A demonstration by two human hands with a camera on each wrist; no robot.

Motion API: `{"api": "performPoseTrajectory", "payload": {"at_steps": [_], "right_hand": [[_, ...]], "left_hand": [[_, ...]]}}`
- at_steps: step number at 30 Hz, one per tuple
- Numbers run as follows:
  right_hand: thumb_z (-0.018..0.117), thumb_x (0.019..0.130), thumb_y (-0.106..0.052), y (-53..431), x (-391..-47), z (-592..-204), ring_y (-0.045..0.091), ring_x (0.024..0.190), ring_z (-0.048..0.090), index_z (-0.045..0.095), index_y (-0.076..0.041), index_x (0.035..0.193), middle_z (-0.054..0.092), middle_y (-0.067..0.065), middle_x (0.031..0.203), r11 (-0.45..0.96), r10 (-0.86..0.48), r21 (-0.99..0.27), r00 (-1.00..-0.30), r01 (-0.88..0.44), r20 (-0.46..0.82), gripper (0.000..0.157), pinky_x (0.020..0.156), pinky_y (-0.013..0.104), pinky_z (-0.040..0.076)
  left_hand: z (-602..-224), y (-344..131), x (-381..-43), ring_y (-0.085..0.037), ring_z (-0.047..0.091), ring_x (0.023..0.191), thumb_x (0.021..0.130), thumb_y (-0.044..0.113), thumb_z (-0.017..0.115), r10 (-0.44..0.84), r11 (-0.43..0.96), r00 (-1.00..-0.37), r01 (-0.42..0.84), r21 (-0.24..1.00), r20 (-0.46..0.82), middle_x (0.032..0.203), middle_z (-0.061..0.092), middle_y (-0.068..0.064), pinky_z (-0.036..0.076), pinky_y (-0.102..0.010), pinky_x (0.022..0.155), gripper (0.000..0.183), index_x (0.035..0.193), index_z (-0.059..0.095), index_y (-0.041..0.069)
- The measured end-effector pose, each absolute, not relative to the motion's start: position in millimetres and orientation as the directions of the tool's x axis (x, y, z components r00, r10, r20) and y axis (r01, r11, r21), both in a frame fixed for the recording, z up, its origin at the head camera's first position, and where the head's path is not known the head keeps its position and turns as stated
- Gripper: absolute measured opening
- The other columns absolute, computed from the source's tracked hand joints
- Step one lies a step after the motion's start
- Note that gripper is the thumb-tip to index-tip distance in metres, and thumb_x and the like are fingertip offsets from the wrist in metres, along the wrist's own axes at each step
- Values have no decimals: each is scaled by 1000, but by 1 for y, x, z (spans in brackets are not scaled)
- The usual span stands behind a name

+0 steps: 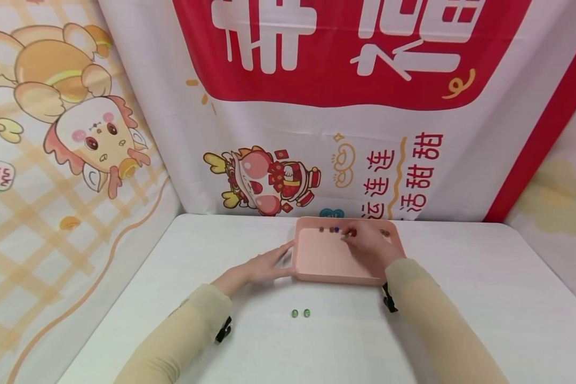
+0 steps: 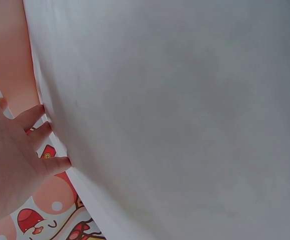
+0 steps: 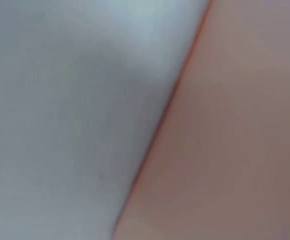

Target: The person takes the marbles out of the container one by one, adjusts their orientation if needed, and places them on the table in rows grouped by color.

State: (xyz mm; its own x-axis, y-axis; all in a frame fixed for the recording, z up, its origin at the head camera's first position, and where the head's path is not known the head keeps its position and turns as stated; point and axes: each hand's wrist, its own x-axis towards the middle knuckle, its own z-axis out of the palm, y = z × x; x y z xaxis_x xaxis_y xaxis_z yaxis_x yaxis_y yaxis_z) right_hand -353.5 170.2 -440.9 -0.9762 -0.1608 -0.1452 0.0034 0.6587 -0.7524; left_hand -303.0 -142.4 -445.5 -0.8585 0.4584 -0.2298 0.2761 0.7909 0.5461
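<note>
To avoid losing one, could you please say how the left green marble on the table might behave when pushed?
The green marble looks rounded, so it would probably roll easily; its glassy shine suggests a hard, perhaps slippery surface.

Table (image 1: 465,298), white, beneath the fingers (image 1: 283,248). Backdrop (image 1: 336,120), white with red panel, beyond them. Checked wall (image 1: 67,186), orange, cartoon-printed, to the fingers' left. Pale wall (image 1: 559,181), yellowish patches, to their right.

There are two hands (image 1: 265,268), one tray (image 1: 321,258), two marbles (image 1: 307,313) outside.
</note>
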Motion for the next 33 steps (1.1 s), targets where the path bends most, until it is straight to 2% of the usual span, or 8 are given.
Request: {"api": "performPoseTrajectory", "payload": {"at_steps": [4, 7, 11, 15, 19, 26, 33], "right_hand": [[65, 95, -30, 172, -348, -434, 19, 111, 44, 67, -30, 113, 54, -12, 121, 708, -76, -701, -977, 87, -198, 19, 100, 46, 37], [66, 93, -32, 175, -349, -427, 19, 109, 45, 67, -32, 117, 56, -9, 117, 789, -69, -613, -984, 46, -163, 23, 100, 47, 38], [66, 94, -23, 178, -352, -421, 22, 101, 51, 67, -22, 121, 60, -1, 110, 830, -156, -551, -984, -87, -80, 27, 93, 43, 45], [65, 94, -12, 181, -353, -417, 22, 94, 57, 67, -13, 116, 64, 2, 103, 792, -252, -579, -967, -192, -24, 22, 84, 38, 51], [66, 92, -8, 184, -351, -411, 21, 93, 59, 68, -12, 110, 65, 2, 100, 763, -296, -599, -955, -243, 10, 18, 81, 37, 52], [69, 90, -10, 189, -342, -402, 19, 91, 61, 70, -10, 106, 66, 1, 99, 755, -361, -553, -927, -353, 98, 16, 78, 38, 53], [69, 90, -7, 191, -327, -392, 19, 90, 61, 69, -6, 106, 65, 2, 99, 681, -392, -615, -907, -398, 153, 16, 78, 36, 54]], "left_hand": [[-447, -143, -304, -24, 19, 145, 84, 72, 53, 454, 795, -859, 272, 542, -235, 160, 21, 2, 16, -62, 112, 89, 156, 11, 40], [-446, -143, -304, -24, 19, 145, 84, 73, 53, 452, 796, -860, 269, 543, -236, 160, 22, 2, 16, -62, 112, 89, 156, 12, 40], [-447, -143, -303, -24, 19, 145, 83, 74, 52, 459, 793, -857, 275, 544, -235, 160, 21, 3, 18, -60, 112, 89, 155, 11, 41], [-446, -144, -304, -24, 20, 145, 84, 72, 53, 466, 785, -854, 279, 553, -230, 159, 22, 3, 20, -59, 112, 88, 155, 11, 41], [-446, -144, -305, -24, 20, 145, 86, 70, 53, 472, 779, -852, 284, 559, -226, 160, 21, 2, 20, -59, 112, 87, 156, 11, 39], [-446, -142, -304, -23, 19, 145, 86, 69, 54, 468, 781, -854, 280, 557, -227, 160, 21, 2, 20, -57, 112, 87, 156, 11, 39], [-446, -141, -303, -24, 20, 145, 86, 69, 54, 455, 785, -860, 266, 560, -230, 159, 22, 2, 21, -58, 112, 86, 155, 11, 41]]}}
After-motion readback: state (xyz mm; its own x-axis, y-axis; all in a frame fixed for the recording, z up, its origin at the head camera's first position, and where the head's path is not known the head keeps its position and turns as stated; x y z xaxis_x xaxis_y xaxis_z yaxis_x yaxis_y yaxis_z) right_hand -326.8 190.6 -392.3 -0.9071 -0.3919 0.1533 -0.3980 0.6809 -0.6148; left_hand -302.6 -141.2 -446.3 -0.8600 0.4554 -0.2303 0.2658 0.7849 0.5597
